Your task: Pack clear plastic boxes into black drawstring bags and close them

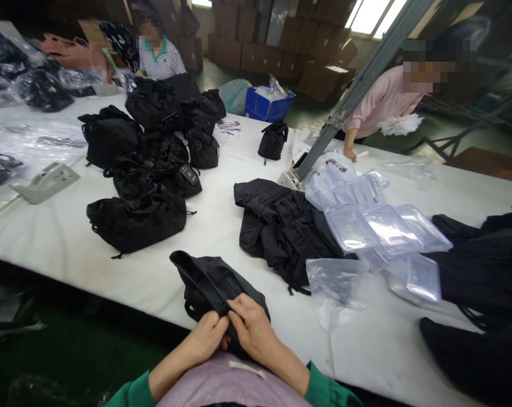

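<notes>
A black fabric bag lies at the near edge of the white table, its open mouth turned up and to the left. My left hand is closed on the near part of the bag's rim. Right beside it, my right hand pinches the same rim, thumb and fingers together. The two hands almost touch. Whether a cord or other small part sits between the fingers cannot be seen. Just beyond the bag to the right is a heap of flat black bags.
Filled black drawstring bags are piled at the left; one small bag stands alone. Clear plastic cases lie right, near a slanted metal post. A blue box stands behind. Two people work across the table.
</notes>
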Tool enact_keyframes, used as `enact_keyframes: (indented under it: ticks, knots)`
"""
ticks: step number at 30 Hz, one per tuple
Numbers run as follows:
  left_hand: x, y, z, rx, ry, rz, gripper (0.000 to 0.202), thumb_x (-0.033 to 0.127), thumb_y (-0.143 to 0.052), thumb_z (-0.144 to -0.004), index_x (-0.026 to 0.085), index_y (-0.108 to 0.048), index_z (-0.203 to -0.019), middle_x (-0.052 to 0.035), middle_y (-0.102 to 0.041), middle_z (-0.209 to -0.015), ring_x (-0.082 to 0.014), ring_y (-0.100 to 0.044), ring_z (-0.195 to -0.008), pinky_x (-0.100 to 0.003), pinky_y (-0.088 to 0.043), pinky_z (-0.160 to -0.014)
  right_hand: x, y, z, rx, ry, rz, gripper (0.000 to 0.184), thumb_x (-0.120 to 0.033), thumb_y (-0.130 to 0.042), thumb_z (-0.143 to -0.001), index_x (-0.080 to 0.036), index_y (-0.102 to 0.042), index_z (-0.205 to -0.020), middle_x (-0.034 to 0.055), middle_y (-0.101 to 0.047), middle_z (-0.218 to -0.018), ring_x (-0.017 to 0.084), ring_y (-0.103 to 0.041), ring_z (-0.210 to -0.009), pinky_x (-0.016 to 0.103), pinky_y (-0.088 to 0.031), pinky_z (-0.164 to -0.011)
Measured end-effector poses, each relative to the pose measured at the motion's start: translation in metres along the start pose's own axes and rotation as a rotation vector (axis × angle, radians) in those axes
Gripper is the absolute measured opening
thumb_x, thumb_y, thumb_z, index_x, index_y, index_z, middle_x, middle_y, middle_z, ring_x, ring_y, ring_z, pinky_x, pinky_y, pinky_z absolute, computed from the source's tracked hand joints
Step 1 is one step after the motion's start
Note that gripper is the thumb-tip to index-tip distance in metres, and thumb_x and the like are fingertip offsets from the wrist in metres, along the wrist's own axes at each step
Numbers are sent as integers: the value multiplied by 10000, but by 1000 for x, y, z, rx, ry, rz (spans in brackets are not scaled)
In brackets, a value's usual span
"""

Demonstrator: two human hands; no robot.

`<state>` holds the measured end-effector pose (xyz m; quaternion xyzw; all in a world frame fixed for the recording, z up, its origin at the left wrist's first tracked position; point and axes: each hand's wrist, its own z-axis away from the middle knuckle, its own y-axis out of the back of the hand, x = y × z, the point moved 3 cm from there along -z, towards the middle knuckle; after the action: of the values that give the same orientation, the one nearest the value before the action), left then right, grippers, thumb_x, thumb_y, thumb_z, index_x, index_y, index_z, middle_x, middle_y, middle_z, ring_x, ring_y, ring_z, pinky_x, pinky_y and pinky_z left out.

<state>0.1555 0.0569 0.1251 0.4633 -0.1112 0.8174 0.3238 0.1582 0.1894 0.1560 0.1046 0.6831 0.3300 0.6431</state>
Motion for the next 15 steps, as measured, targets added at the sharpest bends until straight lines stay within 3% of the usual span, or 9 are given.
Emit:
enact_keyframes:
  ticks: [3, 5, 7, 10, 12, 15]
  knots:
    - [7, 7, 3, -7, -76, 36, 432, 444, -357, -935, 136, -593, -746, -57, -638, -676, -192, -608, -636, -296, -465, -608, 3, 13, -4, 35, -45, -129, 240, -225, -464, -924, -193, -688, -1005, 61, -639, -931, 164, -605, -880, 295, -488, -810]
    - [13, 25, 11, 58, -165, 71, 416, 460, -394, -939, 133, -614, -807, -53, -644, -731, -182, -604, -679, -289, -476, -645, 15, 34, 1, 148, -102, -179, 236, -300, -511, -909, -197, -687, -1028, 74, -660, -1012, 181, -612, -958, 318, -483, -883]
    - [12, 58, 19, 280, -229, 172, 384, 469, -458, -926, 132, -629, -864, -48, -648, -759, -171, -594, -696, -282, -481, -670, 40, 60, 19, 332, -236, -185, 317, -414, -548, -880, -184, -682, -1053, 97, -668, -1071, 212, -611, -1014, 357, -470, -935]
    - [-15, 120, 22, 715, -230, 407, 376, 483, -610, -840, 140, -621, -993, -55, -672, -867, -177, -607, -744, -276, -488, -670, 86, 84, 75, 540, -572, -259, 608, -659, -515, -803, -141, -674, -1078, 139, -686, -1052, 252, -637, -982, 393, -502, -886]
    - [-42, 153, 11, 847, -157, 495, 447, 533, -628, -799, 147, -626, -1026, -86, -677, -998, -224, -631, -887, -318, -506, -747, 111, 75, 119, 497, -840, -353, 772, -799, -441, -735, -113, -706, -972, 156, -704, -953, 264, -659, -894, 377, -532, -775]
    - [-72, 176, -11, 831, -29, 508, 550, 646, -490, -838, 151, -657, -1013, -136, -631, -1197, -295, -544, -1171, -451, -428, -991, 128, 30, 159, 262, -1097, -531, 855, -881, -327, -702, -121, -717, -718, 135, -690, -724, 262, -665, -771, 355, -528, -683]
